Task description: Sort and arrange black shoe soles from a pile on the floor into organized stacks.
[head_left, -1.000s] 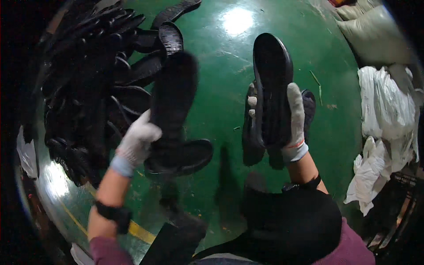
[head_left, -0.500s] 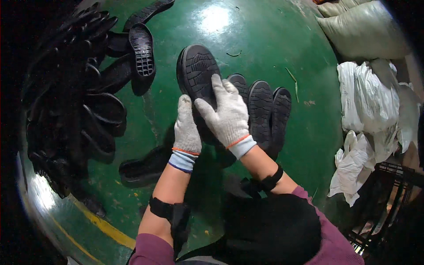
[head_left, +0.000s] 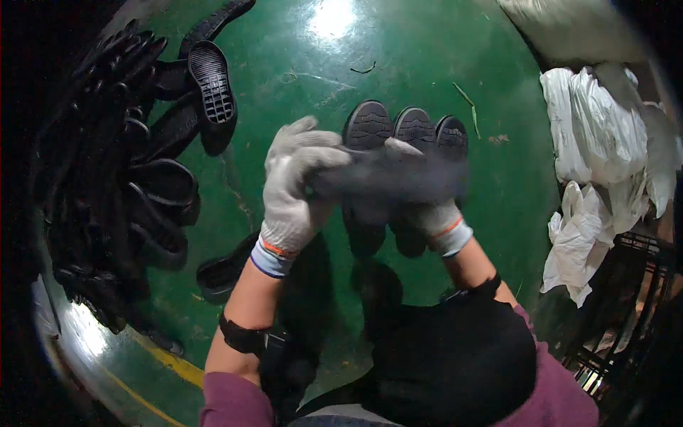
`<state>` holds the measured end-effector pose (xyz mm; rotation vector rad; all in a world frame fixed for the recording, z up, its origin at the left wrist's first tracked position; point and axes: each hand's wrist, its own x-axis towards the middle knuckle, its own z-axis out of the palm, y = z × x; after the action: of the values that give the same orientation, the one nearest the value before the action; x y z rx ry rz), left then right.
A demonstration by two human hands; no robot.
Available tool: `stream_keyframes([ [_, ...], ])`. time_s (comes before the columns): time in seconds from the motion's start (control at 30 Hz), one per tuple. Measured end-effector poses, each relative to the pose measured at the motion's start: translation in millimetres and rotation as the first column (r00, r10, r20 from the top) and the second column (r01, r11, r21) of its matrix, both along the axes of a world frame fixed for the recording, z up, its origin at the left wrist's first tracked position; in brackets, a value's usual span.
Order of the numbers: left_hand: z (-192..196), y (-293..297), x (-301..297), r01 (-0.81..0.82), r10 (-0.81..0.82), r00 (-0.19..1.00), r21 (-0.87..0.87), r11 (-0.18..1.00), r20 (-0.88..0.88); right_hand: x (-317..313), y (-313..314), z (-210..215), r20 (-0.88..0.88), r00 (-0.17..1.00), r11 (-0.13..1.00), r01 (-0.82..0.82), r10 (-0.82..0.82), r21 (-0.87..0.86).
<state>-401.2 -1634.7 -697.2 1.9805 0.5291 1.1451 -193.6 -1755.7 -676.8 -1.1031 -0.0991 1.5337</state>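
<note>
Far left of the row of three black soles (head_left: 413,127), treads up, I log one pile of black soles (head_left: 89,171); they overlap too much for me to count. Between pile and row: one gridded sole (head_left: 213,82), patterned side up. Lower, left of the row: one floor sole (head_left: 222,275), partly behind the left wrist. Left hand (head_left: 293,186), white glove, just left of the row: fingers curled round one end of one held sole (head_left: 388,179). This sole lies crosswise in front of the row; motion blur hides its detail from me. Right hand (head_left: 435,215), white glove, low at the row's right: grasps the other end, thumb over the far edge. Well right of the row: at least two white plastic bags (head_left: 601,132) and one black crate (head_left: 635,281).
</note>
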Motion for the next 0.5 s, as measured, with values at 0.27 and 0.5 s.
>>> stream_keyframes([
  [0.27,-16.5,-6.7,36.9,0.334,-0.208,0.925,0.422,0.843,-0.317,7.6,-19.4,1.6,0.188,0.922,0.941,-0.331,0.338,-0.069],
  [0.5,-53.3,9.8,-31.0,-0.362,0.335,0.864,-0.001,0.932,-0.377,90.6,-24.2,-50.3,0.746,0.665,1.000,-0.001,0.019,-0.025],
])
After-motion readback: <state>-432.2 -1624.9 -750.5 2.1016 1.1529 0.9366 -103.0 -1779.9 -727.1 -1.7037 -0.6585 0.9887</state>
